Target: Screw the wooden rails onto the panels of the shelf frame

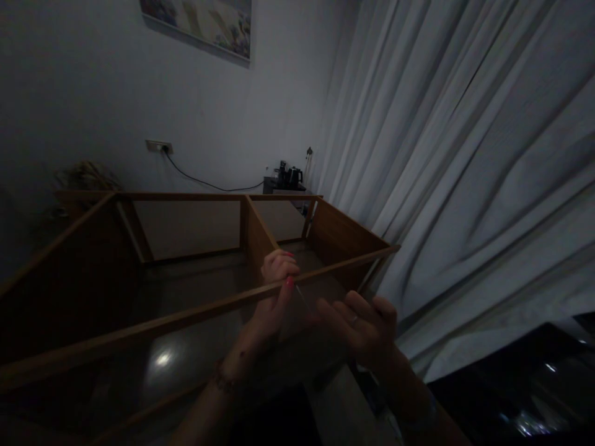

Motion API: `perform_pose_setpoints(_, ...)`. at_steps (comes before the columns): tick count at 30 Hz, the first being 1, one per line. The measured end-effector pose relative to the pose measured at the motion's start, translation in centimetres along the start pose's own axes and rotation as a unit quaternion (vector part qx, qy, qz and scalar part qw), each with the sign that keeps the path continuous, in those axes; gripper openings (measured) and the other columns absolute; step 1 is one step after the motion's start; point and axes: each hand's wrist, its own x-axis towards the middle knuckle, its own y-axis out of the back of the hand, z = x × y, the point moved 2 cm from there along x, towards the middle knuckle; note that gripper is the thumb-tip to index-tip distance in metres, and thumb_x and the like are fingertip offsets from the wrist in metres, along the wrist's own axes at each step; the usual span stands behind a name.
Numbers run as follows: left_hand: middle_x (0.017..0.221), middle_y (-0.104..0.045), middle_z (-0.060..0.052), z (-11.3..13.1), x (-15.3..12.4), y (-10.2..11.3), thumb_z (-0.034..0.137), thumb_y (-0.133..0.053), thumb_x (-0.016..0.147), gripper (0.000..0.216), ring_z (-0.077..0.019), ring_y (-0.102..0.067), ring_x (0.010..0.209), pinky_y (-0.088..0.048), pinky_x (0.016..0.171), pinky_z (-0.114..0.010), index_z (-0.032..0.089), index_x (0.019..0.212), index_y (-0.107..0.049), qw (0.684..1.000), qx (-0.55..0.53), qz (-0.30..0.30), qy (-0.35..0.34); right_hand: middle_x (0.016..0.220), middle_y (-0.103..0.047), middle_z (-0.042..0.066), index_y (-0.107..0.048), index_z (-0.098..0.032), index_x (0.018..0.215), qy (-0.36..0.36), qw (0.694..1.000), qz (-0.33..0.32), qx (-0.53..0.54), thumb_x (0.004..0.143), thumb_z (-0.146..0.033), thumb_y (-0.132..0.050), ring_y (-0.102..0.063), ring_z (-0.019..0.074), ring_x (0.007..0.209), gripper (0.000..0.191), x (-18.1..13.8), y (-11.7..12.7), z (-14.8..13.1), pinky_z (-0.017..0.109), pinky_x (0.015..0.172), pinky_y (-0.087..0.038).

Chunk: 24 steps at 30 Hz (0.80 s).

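Note:
My left hand [279, 269] is closed around the front rail [209, 308] of a brown wooden frame, where the middle divider [258, 232] meets it. Its thumb presses the rail's near side, while the other fingers lie over the top. My right hand [362, 322], with a ring on one finger, is closed on what looks like a screwdriver [303, 298]. The thin shaft points up and left to the rail, its tip beside my left thumb. My right fingers hide most of the handle. Dim light leaves it unclear whether the tip sits in a screw.
A side panel [348, 232] closes the frame's right end, near a long pale curtain [441, 155]. Behind stands a small dark table with a black kettle [294, 178]. A black cord [199, 180] runs from a wall socket [158, 147]. Dried plants [88, 176] stand at left.

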Motion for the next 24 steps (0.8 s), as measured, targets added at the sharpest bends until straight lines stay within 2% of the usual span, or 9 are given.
perform_pose_setpoints(2,0.097,-0.058,-0.006,0.1,0.0,0.0,0.042,-0.021,0.102,0.036,-0.0241,-0.048,0.11,-0.039,0.101,-0.045,0.024,0.089,-0.049,1.0,0.0,-0.004,0.0,0.053,-0.06,-0.009,-0.062,-0.023,0.085,-0.038,0.999,0.02,0.001,0.097,-0.029,-0.06,-0.058,0.0111,0.063,0.014,-0.4,-0.4,-0.6,0.033,0.069,-0.025)
perform_pose_setpoints(7,0.098,-0.058,-0.007,-0.1,-0.1,-0.1,0.041,-0.019,0.102,0.037,-0.0242,-0.049,0.109,-0.039,0.101,-0.046,0.024,0.091,-0.05,1.0,0.008,-0.003,0.011,0.05,-0.06,-0.01,-0.061,-0.022,0.08,-0.11,0.993,0.052,0.001,0.096,-0.032,-0.061,-0.054,0.0114,0.055,0.02,-1.2,-1.1,-2.1,0.035,0.069,-0.024)
perform_pose_setpoints(13,0.094,-0.058,-0.007,-1.6,0.2,-0.4,0.049,-0.018,0.101,0.045,-0.0249,-0.048,0.111,-0.04,0.099,-0.045,0.023,0.085,-0.051,1.0,0.018,-0.008,-0.004,0.052,-0.061,-0.008,-0.06,-0.024,0.077,-0.179,0.981,0.054,0.06,0.094,-0.032,-0.062,-0.05,0.012,0.054,0.02,-1.3,-1.7,-2.4,0.036,0.07,-0.024)
perform_pose_setpoints(16,0.095,-0.058,-0.006,-1.5,0.1,-0.3,0.045,-0.021,0.102,0.039,-0.024,-0.048,0.112,-0.038,0.102,-0.045,0.024,0.087,-0.051,1.0,0.007,0.007,-0.02,0.05,-0.057,-0.007,-0.056,-0.023,0.071,-0.244,0.959,0.044,0.139,0.097,-0.034,-0.053,-0.047,0.0121,0.053,0.029,-1.2,-2.2,-2.4,0.037,0.073,-0.026)
perform_pose_setpoints(19,0.097,-0.059,-0.006,-0.7,-0.2,-0.2,0.044,-0.021,0.102,0.037,-0.0242,-0.049,0.113,-0.039,0.102,-0.046,0.024,0.089,-0.05,1.0,-0.003,0.009,-0.023,0.05,-0.05,-0.006,-0.052,-0.022,0.066,-0.309,0.922,0.029,0.231,0.099,-0.036,-0.044,-0.045,0.0126,0.054,0.037,-1.2,-3.1,-3.0,0.035,0.072,-0.028)
perform_pose_setpoints(22,0.103,-0.06,-0.007,-0.4,-0.3,-0.2,0.043,-0.02,0.102,0.038,-0.0241,-0.05,0.114,-0.04,0.101,-0.045,0.024,0.092,-0.051,1.0,0.001,-0.004,0.021,0.053,-0.046,-0.006,-0.046,-0.022,0.062,-0.332,0.898,0.034,0.288,0.1,-0.033,-0.039,-0.043,0.0122,0.053,0.041,-1.5,-4.1,-3.8,0.034,0.069,-0.029)
perform_pose_setpoints(24,0.101,-0.061,-0.007,-0.6,-0.2,-0.2,0.046,-0.02,0.102,0.039,-0.0243,-0.05,0.113,-0.041,0.1,-0.045,0.024,0.092,-0.051,1.0,-0.005,-0.001,0.014,0.054,-0.045,-0.006,-0.046,-0.022,0.063,-0.343,0.889,0.047,0.301,0.101,-0.033,-0.038,-0.042,0.0126,0.054,0.04,-1.7,-4.5,-4.0,0.033,0.068,-0.03)
